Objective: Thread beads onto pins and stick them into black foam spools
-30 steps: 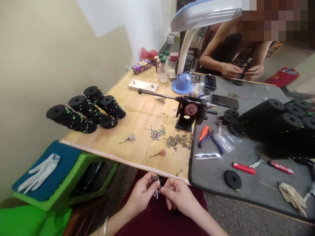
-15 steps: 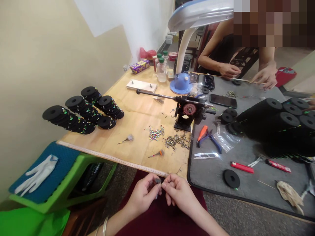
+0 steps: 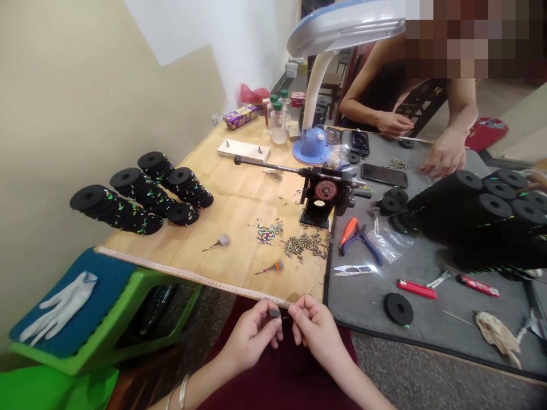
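Wearer's hands — now slightly apart

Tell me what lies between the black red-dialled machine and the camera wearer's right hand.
In the head view: mainly small metallic-looking pieces, loosely heaped between the black machine and the right hand, then the near edge of the wooden table.

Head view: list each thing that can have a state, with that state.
Left hand, grip closed on dark piece
Right hand, grip pinched, contents unclear
Pliers, handles spread
Front bottle, capped
Near phone, screen dark
Glove, lying unworn
Loose disc, lying flat
Lamp, lit or not unclear
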Demonstrator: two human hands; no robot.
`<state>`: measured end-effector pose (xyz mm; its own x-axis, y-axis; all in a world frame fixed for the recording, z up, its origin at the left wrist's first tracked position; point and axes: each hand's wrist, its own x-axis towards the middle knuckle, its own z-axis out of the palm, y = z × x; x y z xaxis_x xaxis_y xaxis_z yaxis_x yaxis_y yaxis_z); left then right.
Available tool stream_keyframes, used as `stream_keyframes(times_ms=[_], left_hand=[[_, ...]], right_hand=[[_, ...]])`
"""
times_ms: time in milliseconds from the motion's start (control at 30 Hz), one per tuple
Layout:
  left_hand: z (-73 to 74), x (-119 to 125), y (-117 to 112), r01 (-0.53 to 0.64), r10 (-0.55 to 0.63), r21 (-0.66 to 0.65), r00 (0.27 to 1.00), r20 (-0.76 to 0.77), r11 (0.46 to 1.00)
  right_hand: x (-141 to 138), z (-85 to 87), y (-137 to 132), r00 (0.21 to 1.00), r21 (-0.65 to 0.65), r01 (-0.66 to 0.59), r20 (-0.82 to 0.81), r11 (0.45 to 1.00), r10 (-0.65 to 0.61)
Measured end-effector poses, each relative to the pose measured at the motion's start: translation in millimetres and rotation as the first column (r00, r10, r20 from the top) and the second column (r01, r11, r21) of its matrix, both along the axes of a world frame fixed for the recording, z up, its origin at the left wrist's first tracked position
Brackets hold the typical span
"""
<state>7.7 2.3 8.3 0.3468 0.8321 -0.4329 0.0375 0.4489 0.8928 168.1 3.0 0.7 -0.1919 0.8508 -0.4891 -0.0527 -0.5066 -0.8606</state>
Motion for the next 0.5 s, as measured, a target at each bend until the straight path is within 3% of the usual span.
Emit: stream_keyframes(times_ms=[167, 300, 500], left_hand=[[9.1, 4, 4, -0.017, 0.017, -0.01, 1.0, 0.005, 1.0], [9.6, 6, 7, 0.028, -0.027, 0.004, 0.996, -0.089, 1.0], [6.9, 7, 11, 0.035, 0.022, 0.235, 0.972, -0.236, 0.971]], right_hand=[[0, 1.1, 0, 0.999, 0.051, 0.034, 0.0, 0.998, -0.034], [0, 1.7, -2, 0.999, 0.071, 0.026, 0.02, 0.997, -0.028], [0, 5.7, 0, 0.998, 0.112, -0.035, 0.063, 0.993, 0.029]])
